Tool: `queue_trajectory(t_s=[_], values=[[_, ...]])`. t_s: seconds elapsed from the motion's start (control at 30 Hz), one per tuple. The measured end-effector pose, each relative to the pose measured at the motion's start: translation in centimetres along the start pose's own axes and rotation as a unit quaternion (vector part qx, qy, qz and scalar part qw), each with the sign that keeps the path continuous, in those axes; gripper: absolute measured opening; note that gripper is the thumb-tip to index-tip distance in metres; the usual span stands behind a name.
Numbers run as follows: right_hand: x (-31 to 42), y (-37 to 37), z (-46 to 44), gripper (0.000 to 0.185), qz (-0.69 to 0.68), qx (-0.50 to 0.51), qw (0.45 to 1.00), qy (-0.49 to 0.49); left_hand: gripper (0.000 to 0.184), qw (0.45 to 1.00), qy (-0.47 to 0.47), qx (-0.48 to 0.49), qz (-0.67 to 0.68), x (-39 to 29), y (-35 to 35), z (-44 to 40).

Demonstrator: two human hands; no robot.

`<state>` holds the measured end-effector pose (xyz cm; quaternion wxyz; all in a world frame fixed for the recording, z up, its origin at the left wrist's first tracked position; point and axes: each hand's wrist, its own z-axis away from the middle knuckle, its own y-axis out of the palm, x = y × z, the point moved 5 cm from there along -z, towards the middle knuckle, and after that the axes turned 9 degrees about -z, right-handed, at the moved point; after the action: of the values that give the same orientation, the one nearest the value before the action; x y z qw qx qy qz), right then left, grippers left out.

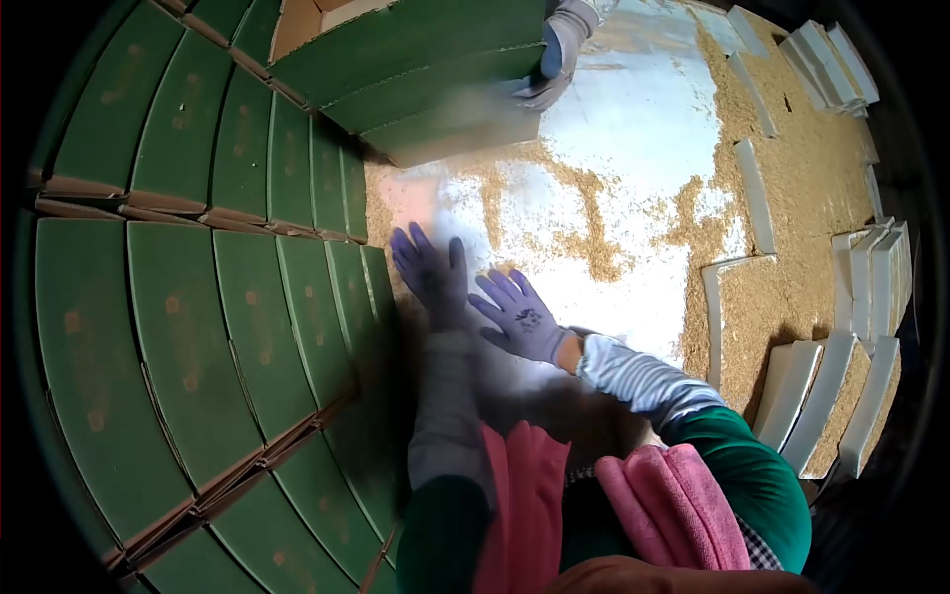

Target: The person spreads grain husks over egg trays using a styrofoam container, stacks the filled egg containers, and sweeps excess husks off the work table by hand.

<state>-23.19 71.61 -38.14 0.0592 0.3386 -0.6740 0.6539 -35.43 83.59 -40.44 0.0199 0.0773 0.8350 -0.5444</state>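
My left hand [432, 272], in a purple-grey work glove, has its fingers spread and reaches out beside the stacked green boxes [319, 307]. To its right is my right hand [522, 315], in a matching glove with a dark print on the back, its fingers also spread. Both hands are over a white surface [594, 322] strewn with brown, sawdust-like crumbs [594, 223]; whether the palms touch it I cannot tell. Neither hand holds anything. Beyond them stands a large green cardboard box [435, 74], open at the top.
Another person's gloved hand [559, 64] is at the right side of the open green box. Along the right lie several white-edged slabs [871, 282] and a wide layer of brown crumbs [782, 223]. The green boxes form a wall on the left.
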Motion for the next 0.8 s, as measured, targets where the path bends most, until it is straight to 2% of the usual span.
queue_trajectory(t_s=[0.07, 0.13, 0.2, 0.27, 0.33, 0.37, 0.4, 0.47, 0.5, 0.53, 0.57, 0.6, 0.63, 0.7, 0.73, 0.77, 0.8], values=[[-1.1, 0.4, -3.1, 0.061, 0.001, -0.020, 1.000, 0.016, 0.073, 0.994, -0.055, -0.062, -0.077, -0.4, 1.6, -4.6], [-3.7, -0.9, -4.7, 0.061, 0.010, -0.029, 0.998, 0.053, 0.074, 0.994, -0.065, -0.027, -0.078, -2.2, 3.9, -6.9], [-7.9, -3.3, -3.1, 0.057, 0.050, -0.119, 0.982, 0.137, 0.075, 0.996, -0.075, 0.029, -0.041, -5.0, 4.4, -7.5], [-11.9, -7.0, 1.2, 0.056, 0.137, -0.181, 0.936, 0.269, 0.079, 0.984, -0.160, 0.036, -0.063, -8.7, 4.6, -5.1], [-15.0, -10.3, 6.4, 0.054, 0.108, -0.251, 0.874, 0.401, 0.078, 0.997, -0.071, 0.035, -0.022, -14.0, 2.9, -1.1], [-16.8, -11.5, 8.2, 0.052, -0.025, -0.323, 0.858, 0.398, 0.073, 0.991, 0.031, 0.061, 0.117, -17.5, 1.1, 1.5], [-18.7, -12.5, 9.2, 0.050, -0.159, -0.388, 0.821, 0.388, 0.055, 0.970, 0.144, 0.062, 0.187, -21.5, -1.1, 5.0], [-21.4, -16.0, 8.1, 0.046, -0.256, -0.443, 0.800, 0.314, 0.037, 0.938, 0.119, 0.065, 0.320, -19.5, -5.4, 6.4], [-24.0, -16.5, 8.0, 0.042, -0.316, -0.449, 0.801, 0.237, 0.028, 0.914, 0.105, 0.063, 0.387, -18.4, -7.5, 6.4], [-23.4, -18.3, 6.3, 0.039, -0.542, -0.472, 0.624, 0.306, 0.020, 0.884, 0.097, 0.064, 0.452, -17.3, -8.5, 5.9], [-25.6, -19.2, 5.0, 0.039, -0.446, -0.401, 0.754, 0.269, 0.017, 0.857, -0.078, -0.057, 0.506, -13.1, -6.4, 5.7], [-25.7, -18.9, 4.5, 0.039, -0.332, -0.309, 0.851, 0.265, 0.018, 0.811, -0.176, -0.075, 0.552, -10.3, -7.1, 3.5], [-25.6, -18.5, 4.2, 0.039, -0.204, -0.229, 0.922, 0.236, 0.020, 0.756, -0.271, -0.092, 0.589, -7.9, -7.9, 0.5], [-21.7, -16.3, 1.8, 0.042, -0.163, -0.372, 0.884, 0.233, 0.028, 0.722, -0.322, -0.080, 0.607, -3.9, -6.3, -3.5], [-19.9, -16.3, 1.6, 0.044, -0.213, -0.404, 0.858, 0.233, 0.033, 0.714, -0.332, -0.064, 0.613, -2.8, -5.2, -4.4], [-17.3, -16.0, 1.6, 0.046, -0.423, -0.399, 0.773, 0.251, 0.038, 0.712, -0.332, -0.050, 0.617, -2.2, -4.3, -4.1], [-13.7, -16.0, 1.3, 0.049, -0.603, -0.393, 0.643, 0.264, 0.043, 0.727, -0.310, -0.046, 0.610, -2.4, -3.8, -3.0]])
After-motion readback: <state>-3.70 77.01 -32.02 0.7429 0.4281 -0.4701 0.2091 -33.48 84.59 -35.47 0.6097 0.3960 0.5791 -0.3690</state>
